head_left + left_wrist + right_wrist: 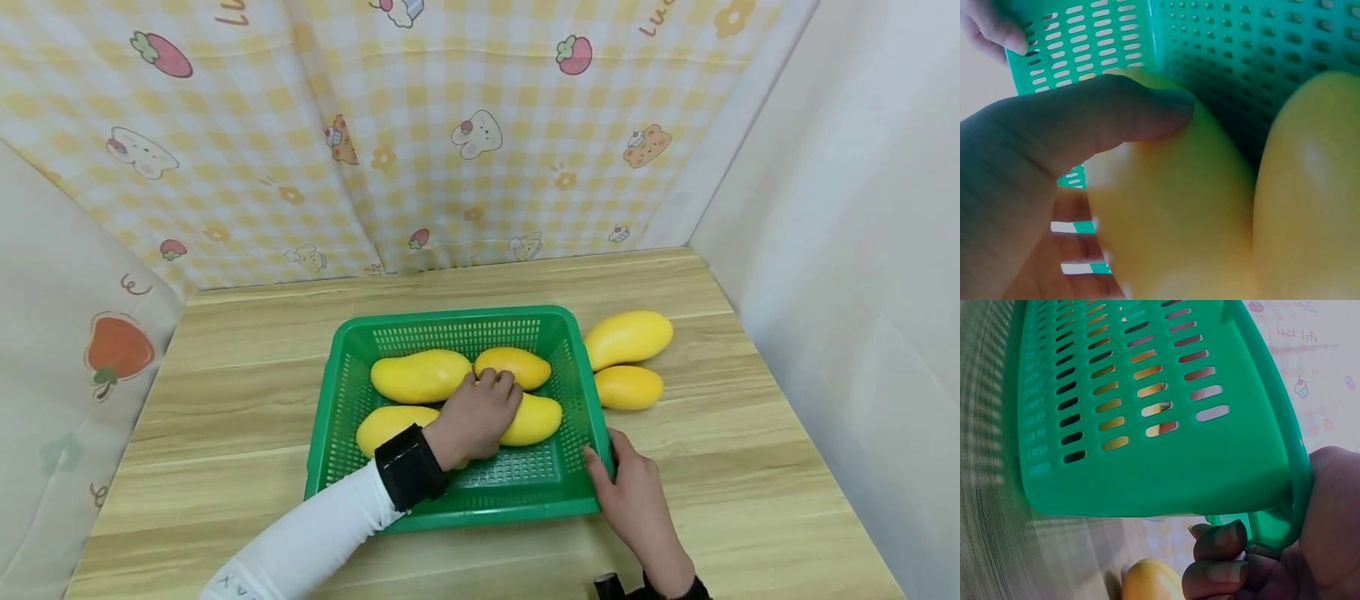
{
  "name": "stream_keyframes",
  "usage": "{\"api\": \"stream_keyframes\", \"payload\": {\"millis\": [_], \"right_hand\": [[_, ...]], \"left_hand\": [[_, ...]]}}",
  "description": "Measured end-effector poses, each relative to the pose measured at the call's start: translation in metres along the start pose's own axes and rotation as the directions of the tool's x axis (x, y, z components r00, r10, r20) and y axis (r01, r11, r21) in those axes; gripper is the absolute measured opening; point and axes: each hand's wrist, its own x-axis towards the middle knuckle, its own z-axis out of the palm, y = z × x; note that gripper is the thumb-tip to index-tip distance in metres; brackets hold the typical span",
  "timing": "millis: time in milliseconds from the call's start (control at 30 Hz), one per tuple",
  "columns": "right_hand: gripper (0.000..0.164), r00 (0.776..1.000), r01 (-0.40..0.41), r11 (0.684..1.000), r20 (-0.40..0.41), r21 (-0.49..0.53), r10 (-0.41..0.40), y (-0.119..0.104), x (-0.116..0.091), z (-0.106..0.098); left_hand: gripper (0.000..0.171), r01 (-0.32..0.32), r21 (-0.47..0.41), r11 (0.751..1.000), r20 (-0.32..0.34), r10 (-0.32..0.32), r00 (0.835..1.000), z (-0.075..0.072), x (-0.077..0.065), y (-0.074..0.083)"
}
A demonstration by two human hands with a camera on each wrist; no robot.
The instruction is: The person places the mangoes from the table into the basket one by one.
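A green plastic basket (480,518) with slotted walls stands on the table and holds several yellow mangoes. Inside it, my left hand (480,417) reaches down over a mango (536,419) in the right half. The left wrist view has the thumb across the top of this mango (1166,206) and the fingers round its far side. Another mango (1313,187) lies close beside it. My right hand (637,496) grips the basket's right rim near the front corner. In the right wrist view its fingers (1225,572) curl under the rim.
Two more mangoes lie outside, against the basket's right side: a longer one (630,337) behind and a smaller one (630,387) in front. A patterned cloth (420,183) hangs along the back of the wood-grain table (720,467). Pale cloth walls flank both sides.
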Motion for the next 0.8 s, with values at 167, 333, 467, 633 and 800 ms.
{"api": "stream_keyframes", "payload": {"millis": [167, 333, 467, 633, 800], "right_hand": [[0.038, 1.000, -0.014, 1.000, 0.010, 0.003, 0.014, -0.001, -0.001, -0.001], [0.037, 1.000, -0.012, 1.000, 0.003, 0.006, 0.012, 0.000, -0.001, 0.000], [0.037, 1.000, -0.015, 1.000, 0.006, 0.004, 0.015, 0.001, -0.003, 0.000], [0.037, 1.000, -0.013, 1.000, -0.002, -0.004, 0.013, 0.001, -0.003, 0.001], [0.038, 1.000, -0.001, 1.000, -0.017, -0.003, 0.001, 0.001, -0.001, 0.001]], "left_hand": [[0.052, -0.008, 0.054, 0.999, 0.007, 0.008, 1.000, 0.007, -0.002, 0.003], [0.055, -0.009, 0.076, 0.997, -0.013, 0.010, 1.000, 0.010, -0.002, 0.003], [0.071, -0.015, 0.066, 0.998, 0.005, 0.015, 1.000, 0.009, -0.004, 0.003], [0.083, -0.025, 0.036, 0.999, 0.029, 0.024, 0.999, 0.007, -0.005, 0.000], [0.087, 0.001, -0.051, 0.999, 0.093, 0.004, 0.996, -0.008, -0.004, -0.011]]}}
